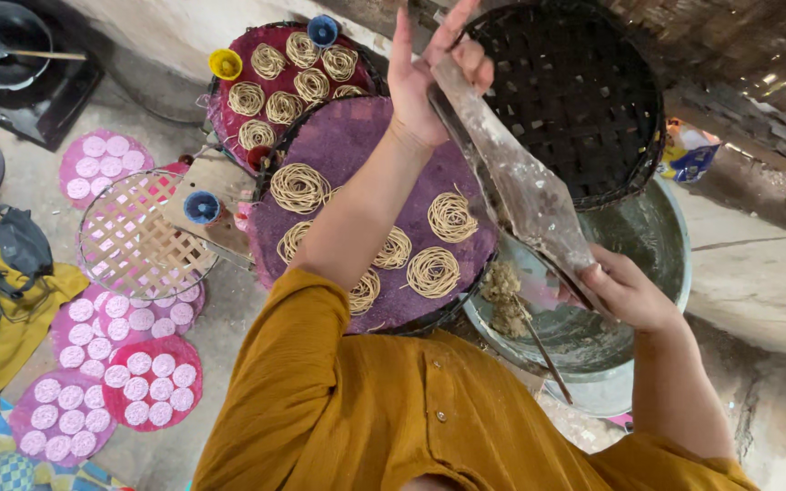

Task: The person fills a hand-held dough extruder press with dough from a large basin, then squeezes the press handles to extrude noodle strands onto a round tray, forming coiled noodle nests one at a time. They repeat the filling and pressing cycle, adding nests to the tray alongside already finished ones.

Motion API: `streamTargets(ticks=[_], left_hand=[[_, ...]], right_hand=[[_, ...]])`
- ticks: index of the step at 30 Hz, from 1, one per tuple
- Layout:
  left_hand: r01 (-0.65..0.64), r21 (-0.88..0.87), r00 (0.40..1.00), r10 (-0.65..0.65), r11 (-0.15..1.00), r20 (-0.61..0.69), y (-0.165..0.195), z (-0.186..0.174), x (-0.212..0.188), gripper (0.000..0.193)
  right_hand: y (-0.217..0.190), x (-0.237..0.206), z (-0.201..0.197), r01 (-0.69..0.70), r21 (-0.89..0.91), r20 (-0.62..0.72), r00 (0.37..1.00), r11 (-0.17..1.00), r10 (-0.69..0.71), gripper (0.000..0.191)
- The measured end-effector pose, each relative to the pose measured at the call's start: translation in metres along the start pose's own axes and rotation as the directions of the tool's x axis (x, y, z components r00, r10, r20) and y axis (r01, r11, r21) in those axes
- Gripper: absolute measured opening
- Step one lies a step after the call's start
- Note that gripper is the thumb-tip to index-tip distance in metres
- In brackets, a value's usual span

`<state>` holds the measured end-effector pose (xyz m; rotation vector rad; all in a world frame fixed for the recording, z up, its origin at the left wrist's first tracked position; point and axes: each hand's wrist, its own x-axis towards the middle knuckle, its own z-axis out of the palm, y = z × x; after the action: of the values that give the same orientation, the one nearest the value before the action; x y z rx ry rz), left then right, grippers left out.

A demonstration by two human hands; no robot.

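Head view: left hand (434, 77) and right hand (625, 291) both grasp a dough-smeared press (520, 186); metal basin (657, 264) holds dough (502, 295).

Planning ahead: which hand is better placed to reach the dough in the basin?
Probably right: the right hand grips the long tool at its lower end beside the dough in the basin; the left hand is away at its top end.
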<state>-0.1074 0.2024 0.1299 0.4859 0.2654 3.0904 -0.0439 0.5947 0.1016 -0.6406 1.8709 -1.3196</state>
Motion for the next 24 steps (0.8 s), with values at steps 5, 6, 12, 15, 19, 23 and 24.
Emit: streamTargets(ticks=[5,6,12,15,19,23,24], left_hand=[[-0.001,-0.041,0.998,-0.002,0.999,-0.063,0.047,-0.002,-0.014,0.08],[0.006,0.041,0.983,-0.014,0.999,0.182,0.056,-0.011,-0.018,0.077],[-0.171,0.206,0.984,0.176,0.963,-0.008,0.106,-0.079,-0.036,0.075],[-0.172,0.222,0.985,0.174,0.96,0.009,0.123,-0.092,-0.043,0.071],[-0.158,0.155,0.981,0.174,0.975,-0.091,0.114,-0.089,-0.049,0.066],[-0.213,0.124,0.97,0.225,0.969,-0.09,0.113,-0.071,-0.04,0.061],[-0.232,0.136,0.968,0.242,0.963,-0.061,0.117,-0.065,-0.036,0.06]], right_hand=[[-0.017,0.043,0.019,-0.132,0.199,0.102,0.988,0.971,0.114,0.067],[-0.02,0.056,0.026,-0.146,0.143,0.081,0.987,0.979,0.136,0.066],[-0.038,0.126,0.051,-0.241,-0.156,-0.068,0.97,0.958,0.233,0.058],[-0.041,0.135,0.06,-0.243,-0.195,-0.085,0.969,0.95,0.231,0.058],[-0.055,0.118,0.055,-0.278,-0.215,-0.095,0.96,0.936,0.263,0.056],[-0.076,0.115,0.045,-0.171,-0.345,-0.184,0.977,0.923,0.112,0.054],[-0.078,0.117,0.047,-0.138,-0.326,-0.178,0.981,0.935,0.082,0.052]])
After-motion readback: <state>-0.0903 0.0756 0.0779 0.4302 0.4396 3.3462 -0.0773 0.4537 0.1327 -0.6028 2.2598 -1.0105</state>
